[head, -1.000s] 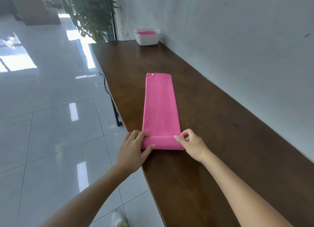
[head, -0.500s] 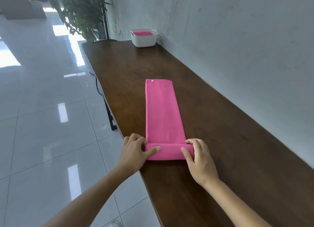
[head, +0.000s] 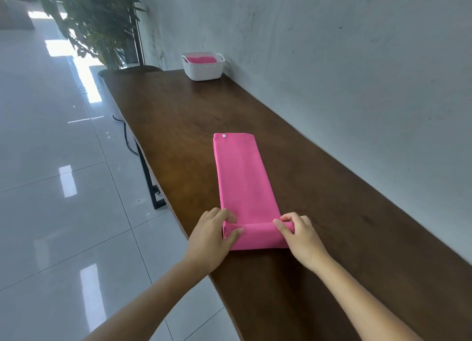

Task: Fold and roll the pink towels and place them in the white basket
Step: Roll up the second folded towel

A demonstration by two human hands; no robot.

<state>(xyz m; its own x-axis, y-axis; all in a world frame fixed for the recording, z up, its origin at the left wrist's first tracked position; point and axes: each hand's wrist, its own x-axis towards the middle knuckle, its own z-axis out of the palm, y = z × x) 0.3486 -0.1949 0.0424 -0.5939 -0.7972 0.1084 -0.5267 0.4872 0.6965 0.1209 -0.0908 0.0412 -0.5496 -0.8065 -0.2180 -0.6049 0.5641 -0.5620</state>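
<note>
In the head view, your left grip [head: 213, 234] and right grip [head: 297, 234] each pinch an end of the rolled near edge of the pink towel [head: 242, 177], lying folded lengthwise on the desk [head: 178, 126], well apart from the white basket [head: 203, 71].

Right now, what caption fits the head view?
Left hand and right hand roll the pink towel toward the white basket.

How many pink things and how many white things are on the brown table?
Pink: 2, the half-rolled towel and the cloth in the basket (it may be more than one piece, I cannot tell)
White: 2, the basket and the small round dot on the towel's far corner
Total: 4
</note>
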